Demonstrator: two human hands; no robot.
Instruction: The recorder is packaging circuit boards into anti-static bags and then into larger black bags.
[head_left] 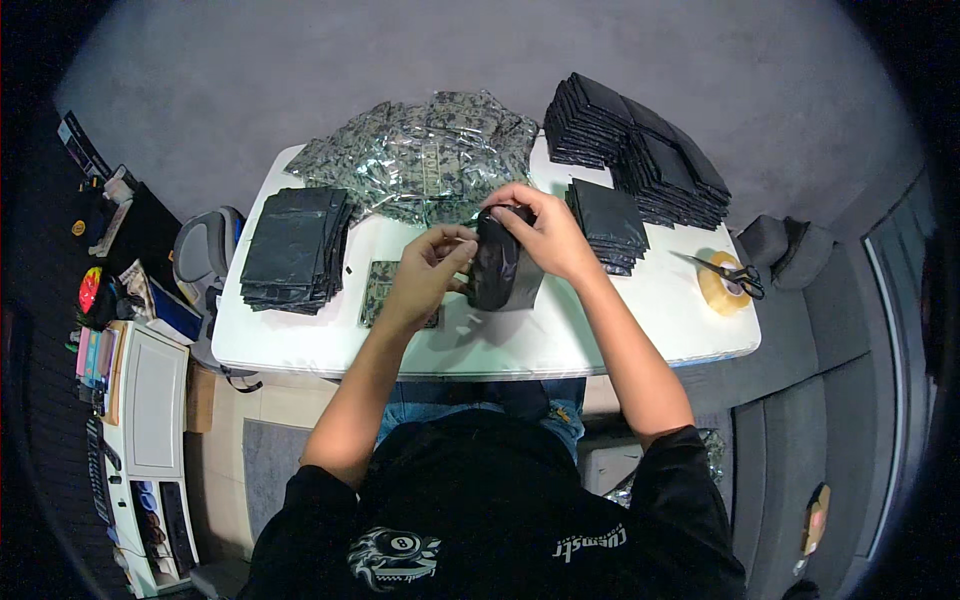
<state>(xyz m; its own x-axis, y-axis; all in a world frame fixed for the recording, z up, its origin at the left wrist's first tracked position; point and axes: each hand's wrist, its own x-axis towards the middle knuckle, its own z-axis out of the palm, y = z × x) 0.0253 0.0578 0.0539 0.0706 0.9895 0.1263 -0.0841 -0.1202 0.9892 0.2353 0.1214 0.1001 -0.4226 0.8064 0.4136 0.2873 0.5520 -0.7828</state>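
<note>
Near the middle of the white table, a black plastic bag [492, 268] is held up on edge, its dark film shiny and bulged. My right hand [543, 228] grips its top, fingers and thumb closed on the film. At its left side my left hand [436, 268] has thumb and fingers pinched together at the bag's edge. Under and beside my left hand lies a flat camouflage-patterned packet [378, 290], partly covered by the wrist. What is inside the black bag does not show.
A stack of flat black bags [293, 245] lies left; a smaller stack [610, 222] and a tall stack of black packages [640, 140] stand right. Camouflage pieces in clear plastic [420, 155] heap at the back. Black-handled scissors [738, 276] rest on a tape roll [718, 290].
</note>
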